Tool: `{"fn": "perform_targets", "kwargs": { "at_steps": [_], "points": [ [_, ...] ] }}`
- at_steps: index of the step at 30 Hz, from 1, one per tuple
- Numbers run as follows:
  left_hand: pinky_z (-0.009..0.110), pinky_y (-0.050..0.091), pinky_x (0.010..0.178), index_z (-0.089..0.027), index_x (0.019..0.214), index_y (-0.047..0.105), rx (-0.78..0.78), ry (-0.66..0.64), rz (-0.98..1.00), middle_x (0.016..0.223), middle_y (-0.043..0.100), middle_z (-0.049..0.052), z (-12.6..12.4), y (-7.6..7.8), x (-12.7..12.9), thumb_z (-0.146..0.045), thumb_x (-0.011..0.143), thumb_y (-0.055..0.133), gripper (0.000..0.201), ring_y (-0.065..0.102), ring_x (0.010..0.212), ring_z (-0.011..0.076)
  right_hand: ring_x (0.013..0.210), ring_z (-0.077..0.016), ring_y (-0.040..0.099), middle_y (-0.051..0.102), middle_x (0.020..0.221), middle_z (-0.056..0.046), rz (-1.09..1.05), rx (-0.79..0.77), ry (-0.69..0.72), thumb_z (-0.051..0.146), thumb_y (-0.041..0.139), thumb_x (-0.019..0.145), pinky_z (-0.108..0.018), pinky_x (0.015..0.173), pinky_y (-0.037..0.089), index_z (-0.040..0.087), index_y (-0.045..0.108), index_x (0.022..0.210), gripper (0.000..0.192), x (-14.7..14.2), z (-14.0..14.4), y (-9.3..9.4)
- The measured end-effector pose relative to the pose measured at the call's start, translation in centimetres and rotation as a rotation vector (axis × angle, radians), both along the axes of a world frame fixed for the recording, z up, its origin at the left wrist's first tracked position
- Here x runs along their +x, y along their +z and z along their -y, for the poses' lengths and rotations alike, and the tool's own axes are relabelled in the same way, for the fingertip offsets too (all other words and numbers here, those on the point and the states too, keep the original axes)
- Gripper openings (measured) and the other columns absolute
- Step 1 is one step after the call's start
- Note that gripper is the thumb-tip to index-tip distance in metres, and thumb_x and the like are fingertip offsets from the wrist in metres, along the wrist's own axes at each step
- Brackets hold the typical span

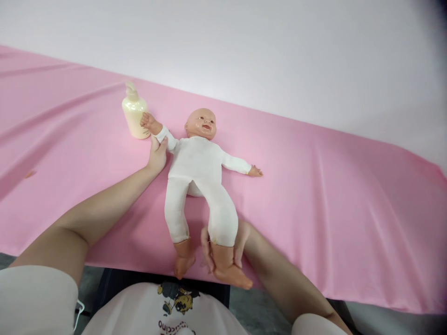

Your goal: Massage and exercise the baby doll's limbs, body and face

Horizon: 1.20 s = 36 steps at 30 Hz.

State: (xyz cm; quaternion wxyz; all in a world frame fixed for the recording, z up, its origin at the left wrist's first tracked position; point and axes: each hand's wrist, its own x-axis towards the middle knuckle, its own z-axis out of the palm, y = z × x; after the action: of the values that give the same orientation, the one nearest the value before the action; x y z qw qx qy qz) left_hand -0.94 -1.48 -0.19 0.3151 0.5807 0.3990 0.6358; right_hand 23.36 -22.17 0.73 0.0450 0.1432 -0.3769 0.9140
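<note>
A baby doll (195, 160) with a white cloth body lies on its back on the pink cloth, head away from me and feet towards me. My left hand (158, 154) is closed round the doll's arm on the left, just below its raised fist. Under the doll's leg on the right, my right hand (240, 239) is wrapped from beneath, with fingers showing on both sides of the ankle. The leg partly hides that hand. The doll's other arm stretches out to the right on the cloth.
A cream pump bottle (134, 116) stands upright close behind the doll's raised fist. The pink cloth (286, 195) covers the table, with folds at both sides. A white wall (244, 51) rises behind it. A small orange-brown spot (30, 174) shows at far left.
</note>
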Motion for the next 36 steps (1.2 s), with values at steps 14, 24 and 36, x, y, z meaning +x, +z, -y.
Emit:
{"fn": "perform_targets", "kwargs": {
  "at_steps": [14,24,36],
  "points": [
    [0.056,0.037,0.123,-0.030,0.133,0.067,0.459,-0.226,-0.704,0.149,0.061,0.009,2.3,1.3,0.7,-0.027,0.106,0.041,0.038,0.040,0.151,0.0274,0.076,-0.0101,0.056,0.062,0.086,0.000,0.402,-0.505,-0.916,0.042,0.075,0.078,-0.027,0.075,0.058,0.017,0.059,0.096,0.034,1.5,-0.9,2.5],
    [0.049,0.038,0.124,-0.023,0.146,0.043,0.150,-0.125,-0.256,0.146,0.057,0.017,1.0,0.6,0.2,-0.067,0.100,0.045,0.064,0.052,0.142,0.0285,0.090,-0.0191,0.072,0.073,0.096,-0.009,0.172,-0.178,-0.421,0.039,0.085,0.069,-0.033,0.085,0.057,0.014,0.057,0.111,0.056,1.3,0.6,1.3],
    [0.049,0.048,0.116,-0.023,0.125,0.043,-0.069,-0.012,-0.028,0.127,0.062,0.013,-1.1,-1.1,-0.1,-0.056,0.082,0.078,0.065,0.062,0.125,0.0263,0.111,-0.0180,0.074,0.072,0.117,-0.007,-0.075,0.182,-0.027,0.032,0.078,0.079,-0.046,0.096,0.052,0.021,0.048,0.130,0.061,0.7,-0.7,-0.2]
  ]
}}
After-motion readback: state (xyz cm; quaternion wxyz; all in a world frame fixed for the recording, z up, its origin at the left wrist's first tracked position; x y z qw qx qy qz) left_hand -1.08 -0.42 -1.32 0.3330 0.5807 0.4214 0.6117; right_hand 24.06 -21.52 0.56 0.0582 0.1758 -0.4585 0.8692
